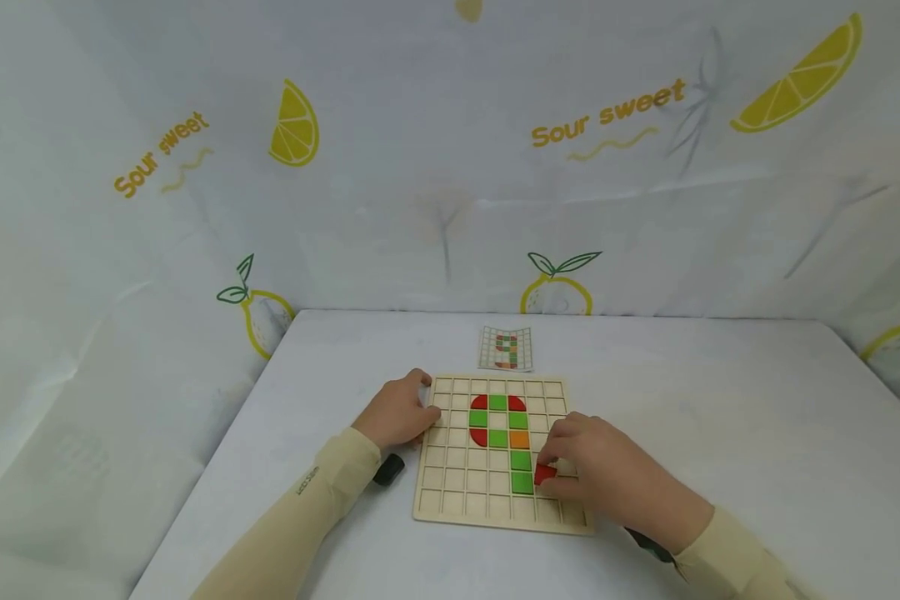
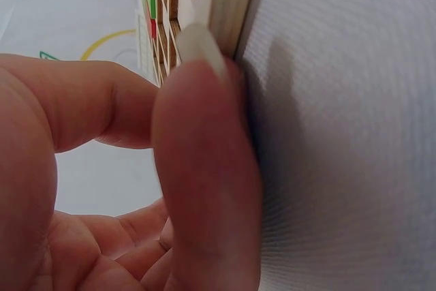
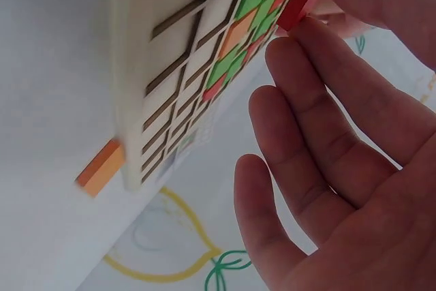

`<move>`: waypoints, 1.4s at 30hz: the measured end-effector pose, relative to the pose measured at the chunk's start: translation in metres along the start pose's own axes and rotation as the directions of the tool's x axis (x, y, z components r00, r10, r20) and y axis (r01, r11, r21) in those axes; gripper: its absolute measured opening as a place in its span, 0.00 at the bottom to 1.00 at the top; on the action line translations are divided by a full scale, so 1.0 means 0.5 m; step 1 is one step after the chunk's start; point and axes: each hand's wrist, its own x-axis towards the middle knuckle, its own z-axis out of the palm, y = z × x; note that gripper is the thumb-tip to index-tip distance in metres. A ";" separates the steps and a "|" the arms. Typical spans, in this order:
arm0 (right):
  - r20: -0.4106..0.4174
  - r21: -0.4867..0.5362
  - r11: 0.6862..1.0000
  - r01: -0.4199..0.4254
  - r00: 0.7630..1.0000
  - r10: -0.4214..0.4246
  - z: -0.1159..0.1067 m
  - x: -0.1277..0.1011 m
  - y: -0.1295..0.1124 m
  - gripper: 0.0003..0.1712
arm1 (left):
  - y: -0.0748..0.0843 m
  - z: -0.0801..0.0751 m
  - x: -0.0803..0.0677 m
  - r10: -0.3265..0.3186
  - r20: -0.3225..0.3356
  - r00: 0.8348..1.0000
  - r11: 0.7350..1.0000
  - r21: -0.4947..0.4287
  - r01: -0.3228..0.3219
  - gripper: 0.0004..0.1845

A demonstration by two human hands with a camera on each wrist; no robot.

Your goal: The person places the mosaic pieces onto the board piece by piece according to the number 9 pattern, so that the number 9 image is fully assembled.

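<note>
A wooden grid board (image 1: 453, 481) lies in front of me. Red curved pieces, several green square tiles (image 1: 521, 461) and an orange tile (image 1: 519, 439) form a 9-like shape on it. My left hand (image 1: 396, 412) holds the board's left edge, its thumb (image 2: 204, 148) against the rim in the left wrist view. Between thumb and forefinger, my right hand (image 1: 607, 462) pinches a red piece (image 1: 544, 474) just right of the lowest green tile. That red piece (image 3: 298, 6) tilts over the grid in the right wrist view, partly covered by the fingers.
Behind the board lies a small card (image 1: 505, 348) printed with a coloured grid pattern. An orange piece (image 3: 102, 168) rests on the white table beside the board, hidden in the head view. A white cloth with lemon prints (image 1: 557, 292) hangs behind the table.
</note>
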 end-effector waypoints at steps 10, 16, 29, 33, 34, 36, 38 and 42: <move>-0.038 -0.003 0.990 0.143 0.989 -0.143 0.027 -0.003 -0.032 0.07 | -0.004 0.001 0.007 0.002 0.007 1.000 1.000 0.002 -0.002 0.32; -0.033 -0.029 0.980 0.198 0.980 -0.199 0.040 -0.002 -0.035 0.09 | -0.003 0.000 0.008 -0.006 0.013 1.000 1.000 0.001 0.006 0.32; 0.014 -0.028 0.986 0.164 0.986 -0.163 0.051 0.001 -0.041 0.07 | 0.001 -0.003 0.001 -0.006 -0.002 1.000 1.000 0.009 0.006 0.31; 0.003 -0.038 0.984 0.172 0.985 -0.172 0.054 0.000 -0.040 0.07 | 0.000 -0.003 0.002 -0.007 0.002 1.000 1.000 0.004 0.007 0.31; 0.002 -0.039 0.984 0.174 0.985 -0.174 0.054 0.000 -0.040 0.07 | -0.001 -0.002 0.003 -0.005 0.002 1.000 1.000 0.003 0.005 0.31; 0.002 -0.040 0.984 0.175 0.985 -0.175 0.054 0.000 -0.040 0.07 | -0.001 -0.003 0.004 -0.008 0.003 1.000 1.000 -0.001 0.008 0.31; 0.004 -0.039 0.984 0.172 0.985 -0.172 0.054 0.000 -0.040 0.07 | -0.002 -0.002 0.005 -0.012 0.005 1.000 1.000 -0.006 0.012 0.31; 0.005 -0.034 0.985 0.169 0.986 -0.169 0.054 0.000 -0.040 0.07 | -0.004 -0.002 0.007 -0.014 0.006 1.000 1.000 -0.009 0.014 0.32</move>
